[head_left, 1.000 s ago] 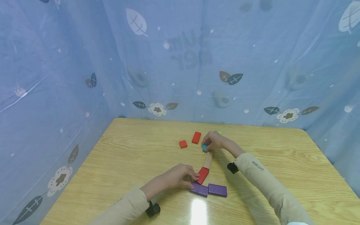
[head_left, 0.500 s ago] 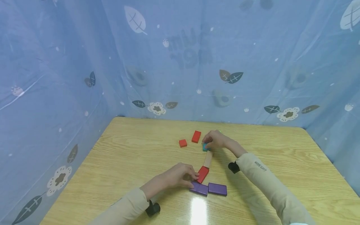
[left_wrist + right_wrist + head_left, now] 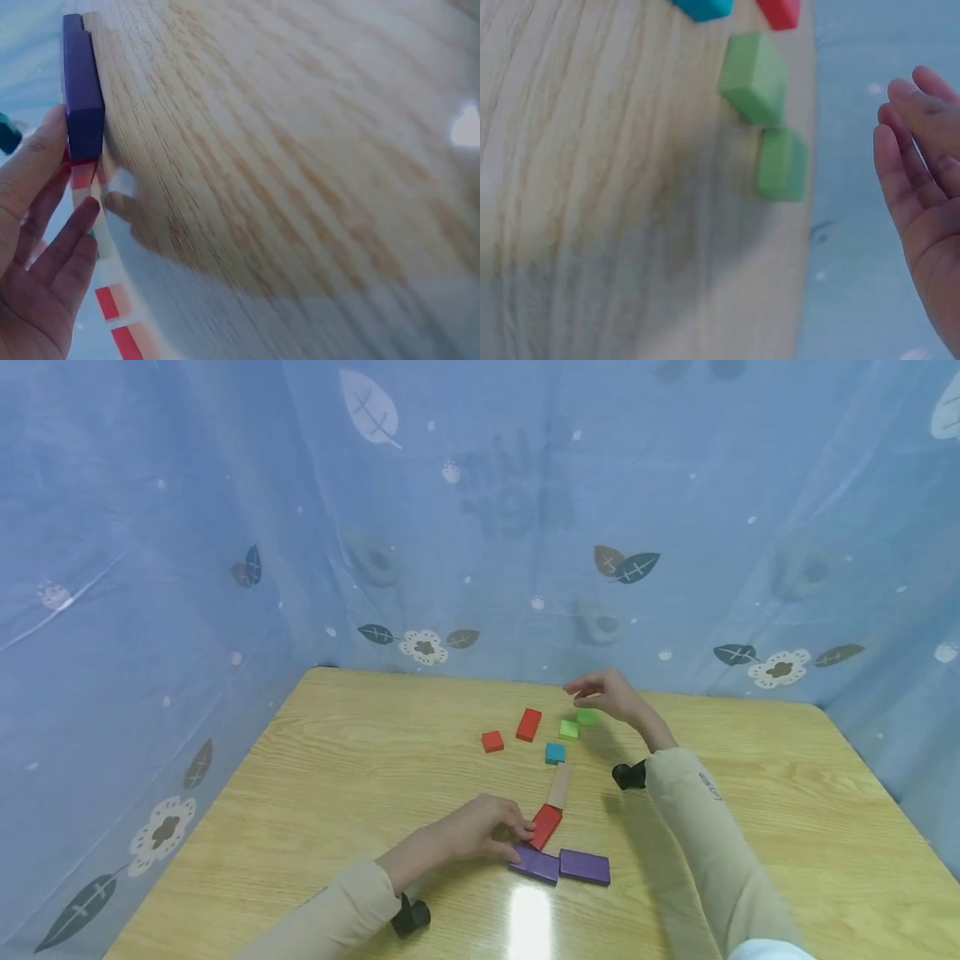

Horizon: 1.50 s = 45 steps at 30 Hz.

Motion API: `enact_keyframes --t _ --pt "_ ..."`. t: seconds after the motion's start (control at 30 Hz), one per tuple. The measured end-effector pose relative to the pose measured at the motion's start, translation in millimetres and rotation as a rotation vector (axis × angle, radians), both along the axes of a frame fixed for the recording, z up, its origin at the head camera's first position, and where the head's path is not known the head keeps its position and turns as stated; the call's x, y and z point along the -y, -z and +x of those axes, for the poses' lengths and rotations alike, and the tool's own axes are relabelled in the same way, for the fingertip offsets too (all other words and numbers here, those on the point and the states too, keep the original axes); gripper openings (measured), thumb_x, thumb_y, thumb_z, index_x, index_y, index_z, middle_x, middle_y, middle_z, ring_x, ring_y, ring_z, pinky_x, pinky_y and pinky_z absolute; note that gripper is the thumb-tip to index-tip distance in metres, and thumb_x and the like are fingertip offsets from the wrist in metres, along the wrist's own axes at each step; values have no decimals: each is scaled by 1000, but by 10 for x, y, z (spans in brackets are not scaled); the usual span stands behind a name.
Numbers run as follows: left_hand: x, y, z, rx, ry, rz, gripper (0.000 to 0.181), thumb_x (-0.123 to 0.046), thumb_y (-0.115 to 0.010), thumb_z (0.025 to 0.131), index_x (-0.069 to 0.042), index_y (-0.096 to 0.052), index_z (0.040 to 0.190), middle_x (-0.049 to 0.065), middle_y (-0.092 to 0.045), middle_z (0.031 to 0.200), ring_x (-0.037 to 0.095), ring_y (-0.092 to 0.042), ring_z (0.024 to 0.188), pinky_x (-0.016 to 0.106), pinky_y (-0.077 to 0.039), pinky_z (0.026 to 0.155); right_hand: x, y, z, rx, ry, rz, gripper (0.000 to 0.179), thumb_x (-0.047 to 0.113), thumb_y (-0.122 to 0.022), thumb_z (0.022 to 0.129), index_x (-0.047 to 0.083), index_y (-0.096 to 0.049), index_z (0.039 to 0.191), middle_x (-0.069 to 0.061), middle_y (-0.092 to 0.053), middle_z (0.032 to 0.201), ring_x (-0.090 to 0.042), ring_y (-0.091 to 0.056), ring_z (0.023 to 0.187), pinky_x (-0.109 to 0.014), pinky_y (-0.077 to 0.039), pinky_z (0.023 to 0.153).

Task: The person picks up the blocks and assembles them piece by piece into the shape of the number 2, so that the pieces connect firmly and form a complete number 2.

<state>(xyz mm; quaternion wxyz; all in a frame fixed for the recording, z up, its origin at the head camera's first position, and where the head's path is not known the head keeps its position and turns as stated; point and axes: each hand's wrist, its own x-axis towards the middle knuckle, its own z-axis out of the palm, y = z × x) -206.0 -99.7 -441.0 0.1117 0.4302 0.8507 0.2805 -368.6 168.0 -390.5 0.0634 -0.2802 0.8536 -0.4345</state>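
Note:
In the head view, my left hand (image 3: 483, 831) rests low by the near blocks, thumb at a purple block (image 3: 538, 865) and fingertips at the side of a red block (image 3: 546, 827). The left wrist view shows the thumb against the purple block's end (image 3: 84, 112) and the other fingers loosely extended. My right hand (image 3: 611, 696) hovers above the table's far part, holding nothing, fingers slightly bent. Beneath and beside it lie two green blocks, one nearer (image 3: 569, 730), one partly hidden behind the hand (image 3: 587, 717). A blue block (image 3: 555, 753) sits at the far end of a plain wooden block (image 3: 559, 786).
A second purple block (image 3: 585, 867) lies end to end with the first. Two more red blocks, a small one (image 3: 492, 742) and a longer one (image 3: 528, 725), lie farther back. Blue curtain (image 3: 480, 527) hangs around the wooden table (image 3: 360, 752).
My right hand has let go of the blue block, leaving it by the wooden block, and moved back and right over the green blocks. The left hand has stayed in place.

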Motion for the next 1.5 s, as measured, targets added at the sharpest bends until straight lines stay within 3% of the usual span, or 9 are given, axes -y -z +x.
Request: enact_keyframes --t 0.1,0.2,0.37,0.47,0.6,0.73,0.83,0.97,1.5 --pt "-38 29 15 3 11 -5 35 -17 -77 79 -6 -70 111 0 -67 113 5 -60 105 16 -42 97 -115 98 67 72 16 -58 33 3 -60 93 -10 -58 123 -30 -57 123 -36 -60 106 -38 -52 88" --pt "-68 41 26 20 17 -5 35 -17 -77 79 -6 -70 111 -1 -67 113 4 -60 105 15 -42 96 -186 117 240 106 19 -119 34 10 -61 94 -5 -59 124 -26 -56 126 -27 -59 109 -29 -51 89" --pt "-52 19 10 30 15 15 34 -16 -77 79 -5 -70 110 2 -67 112 8 -61 105 18 -43 96 -186 72 788 -8 -101 -73 25 9 -63 93 -3 -66 115 -23 -63 115 -19 -63 99 -27 -54 82" --pt "-17 -3 -17 34 1 15 33 -15 -77 79 -5 -70 110 3 -67 112 10 -61 105 19 -44 96 -173 110 1146 -91 -187 -15 22 6 -67 89 -2 -68 109 -18 -67 106 -23 -64 93 -32 -56 80" --pt "1 -29 -24 48 -8 -2 34 -16 -77 80 -5 -70 112 1 -67 113 9 -60 106 19 -43 96 -232 208 1546 -70 -233 56 29 15 -75 84 0 -69 108 -12 -68 104 -26 -65 92 -35 -56 80" --pt "2 -46 2 61 -24 -14 34 -16 -78 79 -6 -70 112 -1 -67 111 8 -60 106 18 -43 95 -280 336 1804 -85 -241 159 40 28 -80 78 3 -69 107 -4 -69 102 -17 -64 90 -30 -55 78" --pt "2 -54 6 62 -31 -16 34 -14 -78 79 -5 -70 111 0 -67 111 9 -60 105 19 -44 95 -263 430 1902 -172 -234 218 40 30 -81 76 4 -69 105 0 -68 99 -10 -62 87 -27 -54 75" --pt "-14 -70 3 59 -24 -9 33 -13 -78 79 -4 -70 110 1 -67 110 11 -61 106 20 -45 95 -214 499 1956 -224 -198 235 33 24 -80 78 6 -69 102 1 -68 96 -6 -60 84 -25 -53 72" --pt "-31 -93 -5 61 -40 -55 34 -16 -78 79 -8 -71 111 -2 -67 111 9 -60 106 19 -45 94 -169 551 2017 -199 -196 194 26 16 -81 75 8 -69 96 5 -65 89 -1 -57 76 -20 -52 65"
